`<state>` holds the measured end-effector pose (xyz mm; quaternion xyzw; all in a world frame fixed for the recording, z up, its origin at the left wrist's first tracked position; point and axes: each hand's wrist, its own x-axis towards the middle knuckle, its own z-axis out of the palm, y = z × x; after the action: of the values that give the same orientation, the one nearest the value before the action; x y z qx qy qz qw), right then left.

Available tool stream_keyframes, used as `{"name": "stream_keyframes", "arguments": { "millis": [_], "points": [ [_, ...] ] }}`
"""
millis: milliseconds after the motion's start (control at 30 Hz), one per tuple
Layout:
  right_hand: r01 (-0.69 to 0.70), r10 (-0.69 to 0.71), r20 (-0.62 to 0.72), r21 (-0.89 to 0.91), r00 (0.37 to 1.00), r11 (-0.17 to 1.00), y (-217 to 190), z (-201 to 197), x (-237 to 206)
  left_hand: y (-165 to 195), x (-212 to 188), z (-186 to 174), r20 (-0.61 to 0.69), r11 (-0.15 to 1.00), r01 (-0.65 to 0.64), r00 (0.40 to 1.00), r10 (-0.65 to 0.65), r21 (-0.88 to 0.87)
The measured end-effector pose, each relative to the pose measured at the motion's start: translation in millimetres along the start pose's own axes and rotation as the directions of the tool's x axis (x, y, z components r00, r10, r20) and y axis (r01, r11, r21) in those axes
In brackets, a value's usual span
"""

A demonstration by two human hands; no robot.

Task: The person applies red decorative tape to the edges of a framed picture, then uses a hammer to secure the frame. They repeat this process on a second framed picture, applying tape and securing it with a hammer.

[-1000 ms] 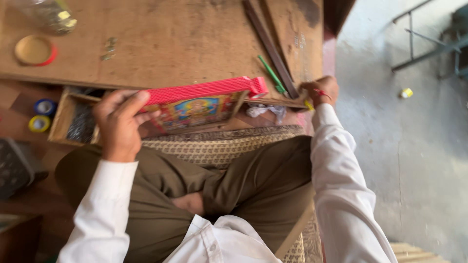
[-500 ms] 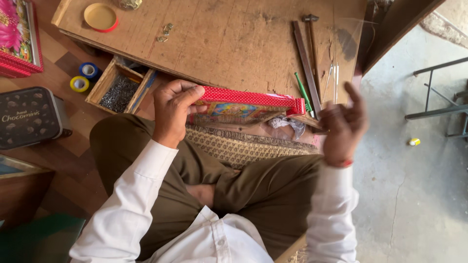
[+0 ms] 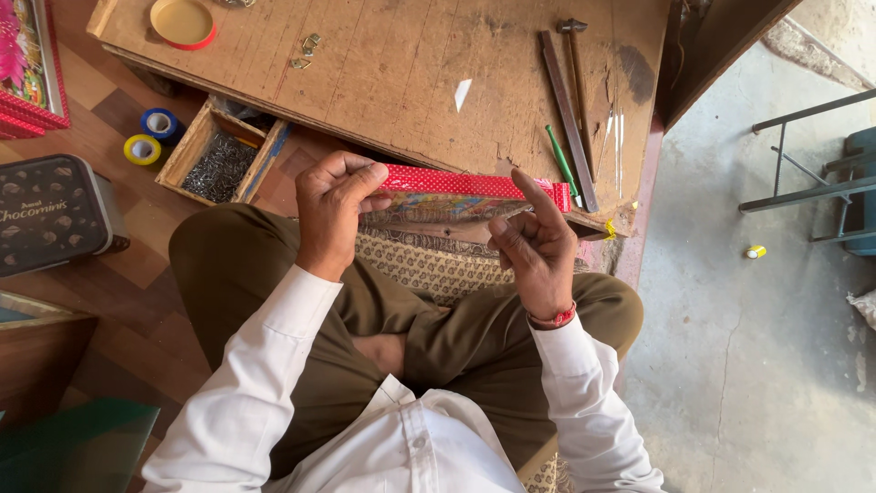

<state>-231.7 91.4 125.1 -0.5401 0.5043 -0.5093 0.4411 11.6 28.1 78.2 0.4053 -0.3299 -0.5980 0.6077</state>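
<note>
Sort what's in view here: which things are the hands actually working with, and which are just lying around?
In hand:
- red-edged frame, its end gripped by the left hand
- right hand, raised beside the frame, index finger out

Lying about:
- hammer on the wooden board
- green tool
- tray of nails
- tape rolls
- dark tin
- round lid

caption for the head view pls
Seated person's left hand grips a red-edged frame, right hand open beside it.
</note>
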Motion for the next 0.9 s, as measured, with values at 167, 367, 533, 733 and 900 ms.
{"name": "stream_keyframes", "arguments": {
  "millis": [167, 367, 533, 733, 900],
  "points": [
    [0.002, -0.003, -0.005, -0.105, 1.000, 0.994, 2, 0, 13, 1, -4, -1, 0.026, 1.000, -0.025, 0.999, 0.025, 0.016],
    [-0.013, 0.010, -0.012, -0.297, 1.000, 0.955, -5, 7, 37, 3, -13, 1, 0.030, 0.997, -0.056, 0.998, 0.055, 0.049],
    [-0.017, 0.011, -0.072, -0.093, 0.997, 0.995, -28, 15, 22, 3, -17, 1, 0.010, 0.997, -0.055, 0.998, 0.055, 0.054],
    [0.156, -0.196, -0.111, -0.297, 0.974, 0.942, -29, 47, -15, 5, -18, 0, 0.025, 0.996, -0.069, 0.997, 0.068, 0.061],
    [0.164, -0.276, -0.171, -0.481, 0.946, 0.861, -21, 63, -17, 5, -19, 0, 0.013, 0.997, -0.065, 0.998, 0.064, 0.043]
  ]
}}
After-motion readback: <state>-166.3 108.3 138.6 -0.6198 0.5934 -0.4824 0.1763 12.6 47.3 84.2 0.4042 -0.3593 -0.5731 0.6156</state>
